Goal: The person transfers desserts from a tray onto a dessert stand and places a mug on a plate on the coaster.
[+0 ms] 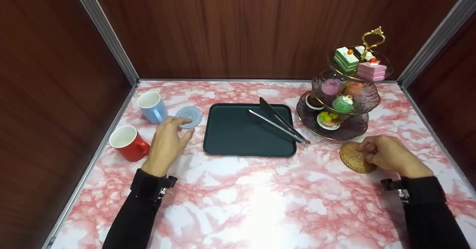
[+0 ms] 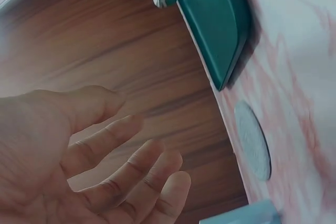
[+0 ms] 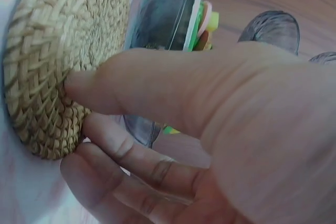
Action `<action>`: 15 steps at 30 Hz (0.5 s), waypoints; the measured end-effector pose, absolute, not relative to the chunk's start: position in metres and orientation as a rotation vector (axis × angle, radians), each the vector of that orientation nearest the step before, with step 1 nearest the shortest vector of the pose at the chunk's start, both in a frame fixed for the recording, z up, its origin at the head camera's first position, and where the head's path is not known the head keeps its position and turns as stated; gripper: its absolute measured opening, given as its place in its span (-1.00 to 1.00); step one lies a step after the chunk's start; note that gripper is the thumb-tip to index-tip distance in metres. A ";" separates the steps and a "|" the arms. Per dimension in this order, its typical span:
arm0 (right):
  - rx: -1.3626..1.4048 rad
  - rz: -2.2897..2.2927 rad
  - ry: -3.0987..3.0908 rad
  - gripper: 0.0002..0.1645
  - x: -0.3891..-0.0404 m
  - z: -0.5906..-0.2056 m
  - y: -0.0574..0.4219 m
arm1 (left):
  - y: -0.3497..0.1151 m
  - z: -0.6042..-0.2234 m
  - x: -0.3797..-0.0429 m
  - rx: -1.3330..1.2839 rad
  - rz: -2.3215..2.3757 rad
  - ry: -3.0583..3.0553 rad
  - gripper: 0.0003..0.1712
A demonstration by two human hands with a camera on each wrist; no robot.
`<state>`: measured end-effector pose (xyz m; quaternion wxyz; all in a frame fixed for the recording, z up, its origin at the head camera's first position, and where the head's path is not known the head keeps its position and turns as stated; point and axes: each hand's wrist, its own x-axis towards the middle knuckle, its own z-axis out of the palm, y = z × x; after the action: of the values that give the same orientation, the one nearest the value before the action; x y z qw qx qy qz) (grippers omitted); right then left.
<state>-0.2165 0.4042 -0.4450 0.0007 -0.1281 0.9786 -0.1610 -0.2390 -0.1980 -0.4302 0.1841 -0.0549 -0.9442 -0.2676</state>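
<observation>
A round woven coaster (image 1: 351, 157) lies at the right of the table, and my right hand (image 1: 388, 155) pinches its edge. In the right wrist view the thumb (image 3: 86, 90) presses on the top of the weave while the index finger (image 3: 107, 135) meets the rim from the other side. On the left, my left hand (image 1: 166, 143) hovers with fingers loosely bent and holds nothing. Just beyond its fingertips is a round grey-blue coaster (image 1: 190, 114). A light blue mug (image 1: 151, 109) and a red mug (image 1: 130, 146) stand to the left of that hand.
A dark green tray (image 1: 238, 130) sits in the middle, with metal tongs (image 1: 277, 124) lying across its right side. Behind the woven coaster rises a three-tier stand (image 1: 366, 124) of cakes and desserts. Wooden panels (image 1: 238, 29) wall the table at the back and sides.
</observation>
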 end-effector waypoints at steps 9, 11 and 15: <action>-0.304 -0.431 3.129 -0.76 -0.217 -0.444 0.417 | -0.223 -0.422 -0.243 -0.103 -0.756 -2.577 -0.62; -0.288 -0.438 3.124 -0.75 -0.217 -0.444 0.419 | -0.228 -0.421 -0.243 -0.092 -0.744 -2.574 -0.62; -0.315 -0.409 3.162 -0.78 -0.218 -0.443 0.420 | -0.240 -0.419 -0.242 -0.086 -0.739 -2.578 -0.61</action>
<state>-0.2176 0.4201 -0.4435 -0.0309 -0.0983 0.9865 -0.1275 -0.2422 -0.2404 -0.4188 0.2273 -0.0313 -0.9357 -0.2681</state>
